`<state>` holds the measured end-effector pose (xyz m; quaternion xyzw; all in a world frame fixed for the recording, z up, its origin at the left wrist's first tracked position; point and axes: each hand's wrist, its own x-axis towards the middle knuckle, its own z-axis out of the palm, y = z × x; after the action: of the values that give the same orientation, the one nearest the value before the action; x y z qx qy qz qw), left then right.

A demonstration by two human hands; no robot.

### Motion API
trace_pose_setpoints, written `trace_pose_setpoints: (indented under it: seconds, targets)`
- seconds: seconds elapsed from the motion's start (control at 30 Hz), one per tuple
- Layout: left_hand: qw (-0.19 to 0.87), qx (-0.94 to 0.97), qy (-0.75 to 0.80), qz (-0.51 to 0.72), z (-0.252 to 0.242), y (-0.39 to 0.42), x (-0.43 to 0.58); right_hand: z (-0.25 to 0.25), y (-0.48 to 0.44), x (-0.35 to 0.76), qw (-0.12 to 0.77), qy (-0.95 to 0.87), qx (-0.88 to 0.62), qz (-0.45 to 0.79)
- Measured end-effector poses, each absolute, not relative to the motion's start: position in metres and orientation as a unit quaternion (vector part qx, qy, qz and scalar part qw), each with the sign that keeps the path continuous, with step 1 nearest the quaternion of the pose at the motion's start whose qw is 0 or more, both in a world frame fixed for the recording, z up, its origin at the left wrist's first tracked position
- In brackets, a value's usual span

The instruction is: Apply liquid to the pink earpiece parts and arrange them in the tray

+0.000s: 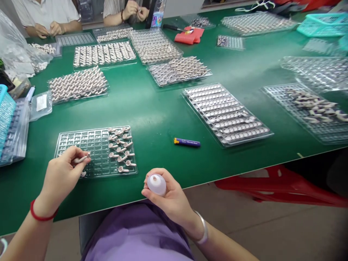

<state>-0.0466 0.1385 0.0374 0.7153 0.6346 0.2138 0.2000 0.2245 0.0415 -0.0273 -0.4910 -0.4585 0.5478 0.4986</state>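
My left hand [66, 168], with a red band at the wrist, pinches a small pale earbud shell [81, 159] between thumb and fingers. It hovers over the left part of a clear compartment tray [95, 148]. Several stemmed earbud shells [121, 149] lie in the right columns of that tray, with thin wires on some of them. Another pale piece [83, 174] shows just below my left hand. Near the table's front edge, my right hand [170, 197] is wrapped round a white squeeze bottle [157, 184], its tip pointing up towards me.
A purple lighter [187, 142] lies on the green table [152, 119]. Filled trays [225, 112] stand to the right, others [78, 85] at the back. Blue baskets [323, 25] sit at the far right and left edge. Two co-workers' hands [134, 11] are across the table. A red stool [280, 185] stands below.
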Motion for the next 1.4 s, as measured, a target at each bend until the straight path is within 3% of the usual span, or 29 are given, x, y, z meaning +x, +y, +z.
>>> trace_pose_setpoints:
  seconds: [0.57, 0.8, 1.2, 1.3, 1.4]
  targets:
    - [0.084, 0.832, 0.474, 0.276, 0.032, 0.124, -0.026, -0.016, 0.045, 0.214, 0.502, -0.458, -0.478, 0.557]
    - [0.177, 0.818, 0.466, 0.286, 0.032, 0.096, 0.004, 0.0, 0.063, 0.181, 0.525, -0.539, -0.438, 0.492]
    - [0.275, 0.809, 0.435, 0.282, 0.036, 0.065, 0.0, -0.007, 0.055, 0.178, 0.515, -0.501, -0.404, 0.566]
    - [0.241, 0.817, 0.431, 0.298, 0.03, 0.057, -0.005, -0.006, 0.053, 0.182, 0.499, -0.516, -0.407, 0.565]
    - [0.13, 0.825, 0.443, 0.327, 0.017, 0.048, -0.011, -0.007, 0.049, 0.191, 0.46, -0.547, -0.409, 0.567]
